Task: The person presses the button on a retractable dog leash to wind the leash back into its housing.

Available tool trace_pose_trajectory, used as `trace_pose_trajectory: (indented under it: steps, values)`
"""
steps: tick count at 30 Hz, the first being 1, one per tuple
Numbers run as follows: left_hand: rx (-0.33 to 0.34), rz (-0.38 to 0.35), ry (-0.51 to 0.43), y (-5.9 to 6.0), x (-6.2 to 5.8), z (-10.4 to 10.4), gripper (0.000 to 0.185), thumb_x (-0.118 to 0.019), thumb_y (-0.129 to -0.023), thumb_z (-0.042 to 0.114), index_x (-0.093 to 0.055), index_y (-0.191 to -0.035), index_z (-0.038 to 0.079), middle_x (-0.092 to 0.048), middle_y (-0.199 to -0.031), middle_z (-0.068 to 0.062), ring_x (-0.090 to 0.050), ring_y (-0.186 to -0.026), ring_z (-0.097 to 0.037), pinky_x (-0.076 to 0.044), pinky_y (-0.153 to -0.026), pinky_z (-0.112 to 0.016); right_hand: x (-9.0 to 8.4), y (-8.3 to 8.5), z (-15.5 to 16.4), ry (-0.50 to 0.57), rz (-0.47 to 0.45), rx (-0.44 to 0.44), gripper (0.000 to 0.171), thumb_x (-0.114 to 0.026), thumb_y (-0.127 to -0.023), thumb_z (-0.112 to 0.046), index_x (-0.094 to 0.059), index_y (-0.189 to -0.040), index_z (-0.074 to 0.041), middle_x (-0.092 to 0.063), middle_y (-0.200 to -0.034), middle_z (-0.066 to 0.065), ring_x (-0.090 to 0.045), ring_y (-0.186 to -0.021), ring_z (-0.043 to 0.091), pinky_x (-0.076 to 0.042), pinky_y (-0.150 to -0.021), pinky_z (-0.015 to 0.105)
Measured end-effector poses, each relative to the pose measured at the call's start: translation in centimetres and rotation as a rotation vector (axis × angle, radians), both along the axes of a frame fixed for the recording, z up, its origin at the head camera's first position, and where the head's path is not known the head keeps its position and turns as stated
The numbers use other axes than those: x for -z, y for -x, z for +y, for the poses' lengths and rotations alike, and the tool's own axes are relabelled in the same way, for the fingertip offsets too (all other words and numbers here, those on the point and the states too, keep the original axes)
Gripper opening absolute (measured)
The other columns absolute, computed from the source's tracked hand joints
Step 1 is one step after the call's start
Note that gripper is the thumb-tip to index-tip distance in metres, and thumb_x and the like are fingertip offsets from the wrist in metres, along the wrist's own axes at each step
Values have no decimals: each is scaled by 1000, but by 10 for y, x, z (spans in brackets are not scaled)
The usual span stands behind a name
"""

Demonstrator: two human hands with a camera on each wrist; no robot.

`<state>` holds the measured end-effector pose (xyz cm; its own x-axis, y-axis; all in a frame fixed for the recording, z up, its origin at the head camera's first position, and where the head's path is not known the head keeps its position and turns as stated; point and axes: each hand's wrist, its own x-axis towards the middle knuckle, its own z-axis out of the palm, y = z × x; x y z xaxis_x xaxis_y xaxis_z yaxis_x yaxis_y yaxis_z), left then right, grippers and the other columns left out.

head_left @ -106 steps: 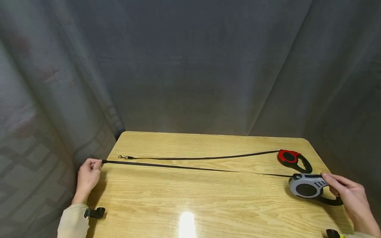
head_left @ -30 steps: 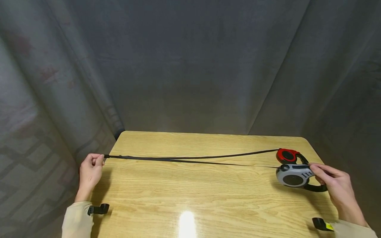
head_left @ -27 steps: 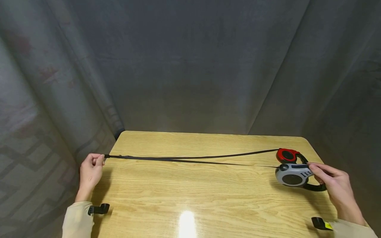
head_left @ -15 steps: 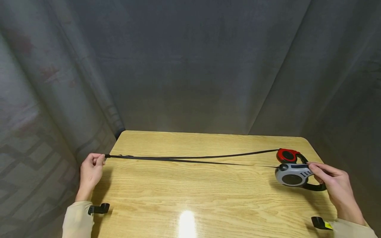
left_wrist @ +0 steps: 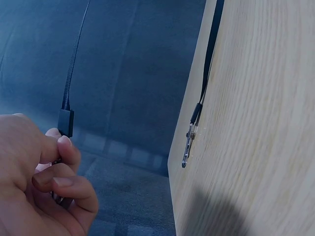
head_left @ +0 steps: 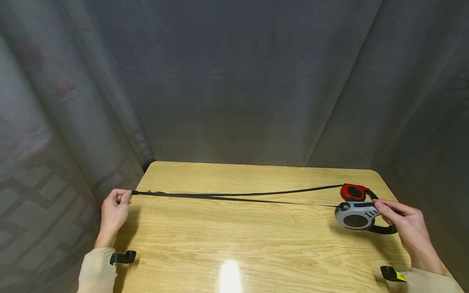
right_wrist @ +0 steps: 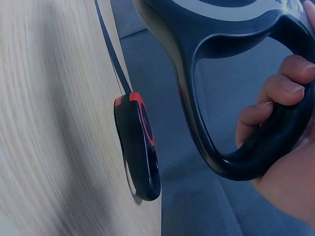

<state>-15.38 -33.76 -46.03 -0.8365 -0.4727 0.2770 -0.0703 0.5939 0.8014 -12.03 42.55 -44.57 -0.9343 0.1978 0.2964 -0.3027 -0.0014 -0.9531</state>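
A grey retractable dog leash is held above the table by my right hand. In the right wrist view those fingers curl round its black loop handle. Its black strap stretches across to my left hand, which pinches the end just past a black sleeve. A bit of metal shows among these fingers; the rest of that end is hidden. Behind the grey one, a red retractable leash lies on the table, its strap drawn out leftward to a metal clip.
The light wood table has rounded far corners. Grey curtains hang behind it and at both sides. Black wrist cameras sit on both wrists.
Both hands have moved toward the far edge with the grey leash, the right one also leftward. The grey leash's strap now overlaps the red one's at the left. Both grips stay the same.
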Motion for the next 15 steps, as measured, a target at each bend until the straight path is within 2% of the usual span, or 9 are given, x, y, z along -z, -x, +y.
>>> trace_pose_trajectory:
  steps: [10,15]
  values:
    - [18,-36,23,1,0,2,20,-59,-110,20,-63,-104,1,-53,-71,21,-45,-63,-3,-37,-62,-20,-1,1,-5,-28,-17,-26,35,-62,-99,14,-85,-101,-13,-64,-74,-10,-44,-63,11,-20,-63,36]
    - [35,-24,30,3,2,3,19,-60,-110,18,-63,-102,0,-54,-72,19,-45,-64,-2,-37,-63,-20,-3,2,-6,-48,-42,-19,34,-64,-100,11,-85,-101,-15,-64,-75,-10,-45,-64,10,-22,-61,35]
